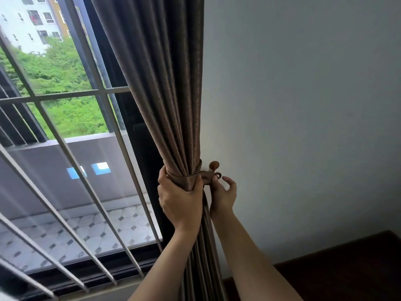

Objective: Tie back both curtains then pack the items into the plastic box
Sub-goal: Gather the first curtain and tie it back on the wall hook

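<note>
A brown curtain (169,94) hangs gathered into a tight bundle against the white wall. A matching fabric tieback (191,178) wraps around it at waist height. My left hand (180,200) is clenched around the bundle and the tieback. Just right of it, my right hand (223,193) pinches the loop end of the tieback at a round-knobbed wall hook (214,165), with the other fingers spread. Whether the loop sits on the hook is hard to tell. No plastic box is in view.
A window with pale metal bars (65,98) fills the left side, with a tiled balcony and trees beyond. The white wall (303,105) is on the right. Dark wooden furniture (347,272) occupies the bottom right corner.
</note>
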`<move>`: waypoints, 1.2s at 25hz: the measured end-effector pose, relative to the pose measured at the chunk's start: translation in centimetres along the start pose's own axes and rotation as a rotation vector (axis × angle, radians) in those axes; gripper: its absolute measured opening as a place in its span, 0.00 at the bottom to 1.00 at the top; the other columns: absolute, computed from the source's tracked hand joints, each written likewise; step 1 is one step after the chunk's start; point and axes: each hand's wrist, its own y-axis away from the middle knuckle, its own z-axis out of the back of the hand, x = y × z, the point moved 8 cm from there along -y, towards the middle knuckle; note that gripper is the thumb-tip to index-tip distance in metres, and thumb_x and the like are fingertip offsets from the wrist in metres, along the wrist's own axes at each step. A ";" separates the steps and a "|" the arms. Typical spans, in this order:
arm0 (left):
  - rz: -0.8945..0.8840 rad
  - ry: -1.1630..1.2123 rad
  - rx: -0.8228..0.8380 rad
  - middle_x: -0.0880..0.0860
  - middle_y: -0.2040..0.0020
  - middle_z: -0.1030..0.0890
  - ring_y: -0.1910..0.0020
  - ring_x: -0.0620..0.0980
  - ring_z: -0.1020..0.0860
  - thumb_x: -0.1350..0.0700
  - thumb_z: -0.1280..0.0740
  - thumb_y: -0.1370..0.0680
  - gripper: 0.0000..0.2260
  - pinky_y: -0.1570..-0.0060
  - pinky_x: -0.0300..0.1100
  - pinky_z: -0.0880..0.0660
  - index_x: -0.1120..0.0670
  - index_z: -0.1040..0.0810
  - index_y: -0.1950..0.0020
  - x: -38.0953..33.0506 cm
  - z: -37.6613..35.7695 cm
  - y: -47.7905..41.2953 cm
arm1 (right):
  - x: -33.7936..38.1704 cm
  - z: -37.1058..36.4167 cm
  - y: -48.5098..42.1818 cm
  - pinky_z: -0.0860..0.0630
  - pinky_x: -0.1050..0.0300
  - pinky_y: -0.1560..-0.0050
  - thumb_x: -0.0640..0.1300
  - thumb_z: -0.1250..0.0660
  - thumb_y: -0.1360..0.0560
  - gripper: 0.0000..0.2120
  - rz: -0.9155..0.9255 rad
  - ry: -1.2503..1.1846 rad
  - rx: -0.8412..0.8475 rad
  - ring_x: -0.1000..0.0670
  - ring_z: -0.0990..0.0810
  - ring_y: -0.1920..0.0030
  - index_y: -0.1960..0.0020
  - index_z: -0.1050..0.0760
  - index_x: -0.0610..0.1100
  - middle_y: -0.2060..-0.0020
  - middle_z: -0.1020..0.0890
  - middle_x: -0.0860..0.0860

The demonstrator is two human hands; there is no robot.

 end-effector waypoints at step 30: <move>-0.068 -0.033 0.868 0.45 0.64 0.21 0.64 0.39 0.23 0.56 0.35 0.22 0.03 0.64 0.29 0.30 0.49 0.24 0.50 7.3 1.8 1.7 | -0.3 0.7 5.7 0.27 0.62 0.56 0.51 0.27 0.30 0.11 0.460 0.933 0.452 0.57 0.21 0.57 0.54 0.28 0.51 0.60 0.20 0.56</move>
